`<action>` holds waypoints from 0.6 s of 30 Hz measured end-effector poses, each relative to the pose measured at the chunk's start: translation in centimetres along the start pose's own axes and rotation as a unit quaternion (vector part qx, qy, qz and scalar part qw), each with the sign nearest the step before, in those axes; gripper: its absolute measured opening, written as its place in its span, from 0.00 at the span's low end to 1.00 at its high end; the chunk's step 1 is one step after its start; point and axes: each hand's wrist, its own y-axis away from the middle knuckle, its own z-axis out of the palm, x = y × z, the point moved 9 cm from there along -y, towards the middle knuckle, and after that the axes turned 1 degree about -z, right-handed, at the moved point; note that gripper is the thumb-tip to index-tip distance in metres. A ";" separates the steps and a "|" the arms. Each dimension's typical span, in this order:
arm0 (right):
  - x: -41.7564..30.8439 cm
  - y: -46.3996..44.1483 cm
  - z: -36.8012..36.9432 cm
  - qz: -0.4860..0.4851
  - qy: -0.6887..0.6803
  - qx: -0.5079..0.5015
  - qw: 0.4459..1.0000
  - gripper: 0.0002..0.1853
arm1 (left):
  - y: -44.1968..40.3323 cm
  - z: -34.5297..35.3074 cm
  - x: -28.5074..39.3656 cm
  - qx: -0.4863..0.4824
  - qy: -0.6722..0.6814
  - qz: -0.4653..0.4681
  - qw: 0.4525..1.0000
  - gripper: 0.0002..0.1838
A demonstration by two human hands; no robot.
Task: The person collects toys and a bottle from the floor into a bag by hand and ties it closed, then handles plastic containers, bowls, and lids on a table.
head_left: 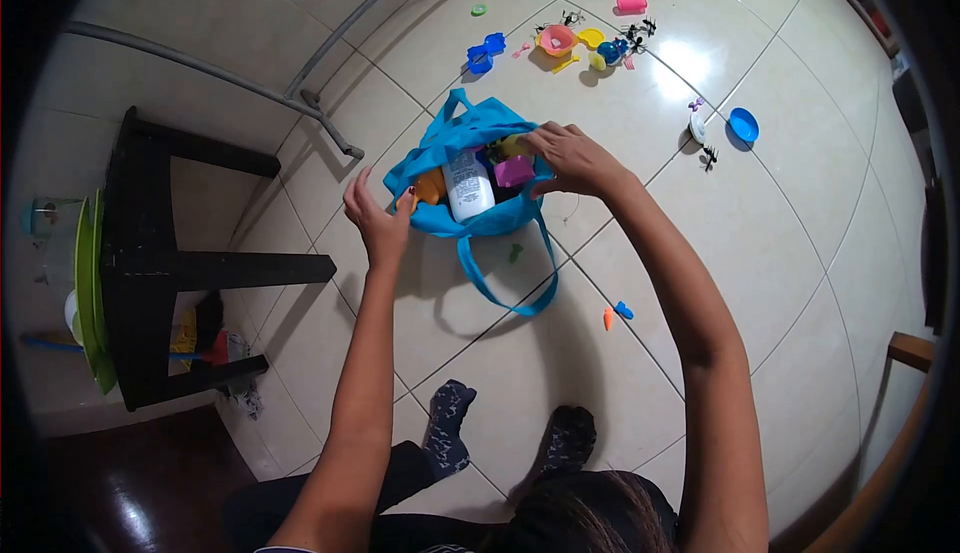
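A blue cloth tote bag (431,216) sits on the tiled floor with its mouth facing me. Inside it show a white bottle (468,187) with printed text, an orange item (430,187) and a pink block-like item (514,172). My left hand (378,223) grips the bag's left rim, thumb inside by the orange item. On the opposite rim, my right hand (578,161) has its fingers over the edge, beside a yellowish item. One blue strap (536,303) loops down toward my feet; the bag's deeper contents are hidden.
Scattered toys lie beyond the bag: a blue toy (486,53), a pink bowl (556,40), black toy insects (709,158) and a blue dish (743,125). A small orange carrot-shaped toy (608,319) lies nearer. A black stool (150,253) stands left, below a metal rail (200,57).
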 end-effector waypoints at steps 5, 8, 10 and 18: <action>4.9 4.0 2.2 0.339 -0.175 0.139 0.914 0.38 | 8.2 10.2 -7.9 -0.233 0.382 -0.548 0.707 0.31; 5.5 2.6 8.4 0.347 -0.216 0.011 0.912 0.20 | 6.1 10.7 -6.7 -0.246 0.351 -0.461 0.777 0.28; 3.6 1.7 5.8 0.337 -0.192 0.039 0.921 0.17 | 4.9 10.3 -6.8 -0.261 0.371 -0.509 0.731 0.26; -1.0 -2.1 -2.4 0.246 -0.254 0.125 0.927 0.14 | -5.0 0.9 -9.0 -0.177 0.023 -0.296 0.938 0.17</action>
